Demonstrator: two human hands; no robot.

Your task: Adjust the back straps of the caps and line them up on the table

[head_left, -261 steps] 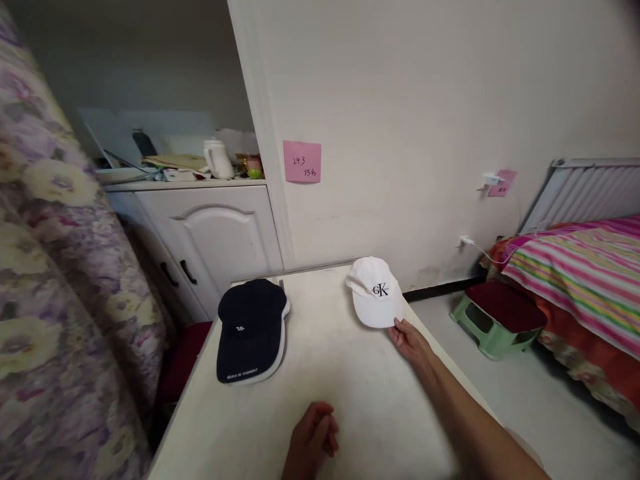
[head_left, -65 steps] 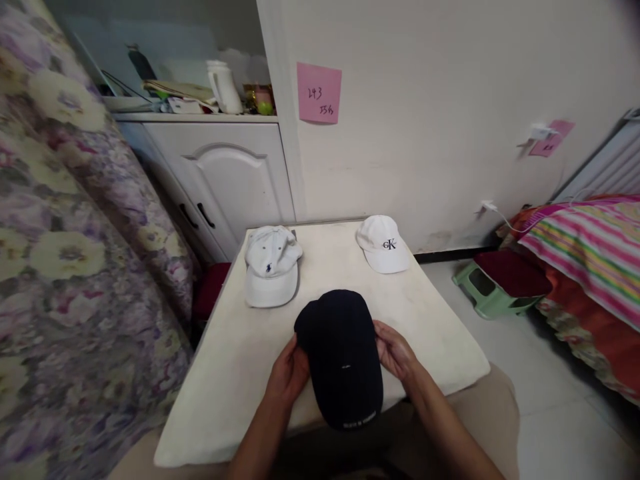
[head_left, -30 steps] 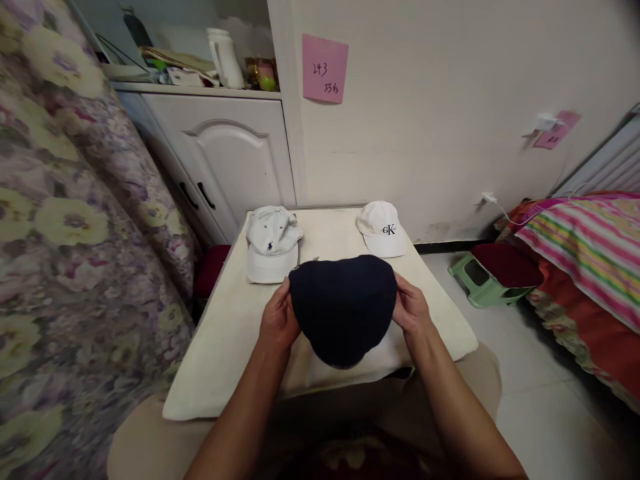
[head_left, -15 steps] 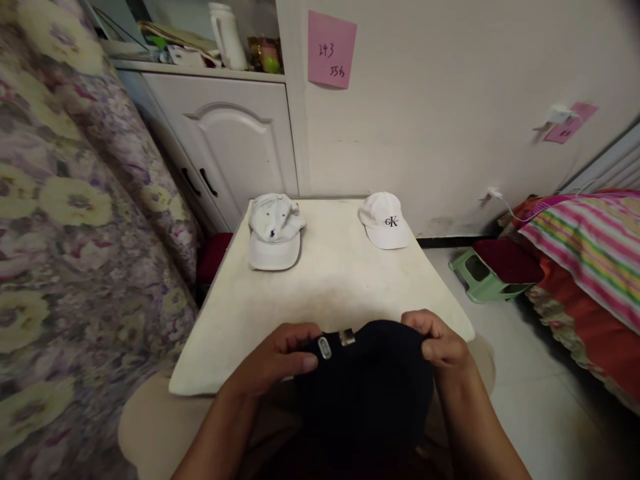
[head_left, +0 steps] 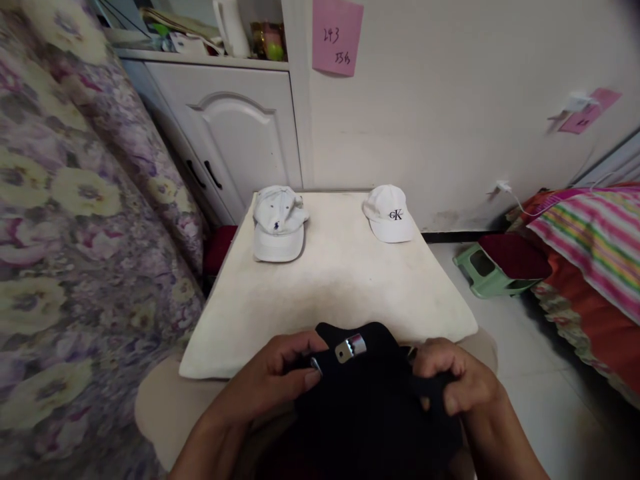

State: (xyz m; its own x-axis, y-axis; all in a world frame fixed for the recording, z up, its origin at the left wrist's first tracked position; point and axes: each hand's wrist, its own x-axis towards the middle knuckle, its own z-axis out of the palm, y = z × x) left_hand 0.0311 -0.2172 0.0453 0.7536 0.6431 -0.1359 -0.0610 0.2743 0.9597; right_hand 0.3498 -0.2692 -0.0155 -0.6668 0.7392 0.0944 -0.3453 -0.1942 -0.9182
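Flanking the bare table [head_left: 330, 280]: two white caps [head_left: 278, 222], apparently untouched.

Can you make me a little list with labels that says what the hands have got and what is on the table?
left hand: grips the dark cap at its back, fingers by the metal strap buckle
right hand: grips the same cap on the other side
dark cap: held low, in front of the near table edge, buckle facing up
table: white, stained top
far left of table: white cap with small dark logo
far right of table: white cap with black letters
wall: pink note
floor, right: green stool
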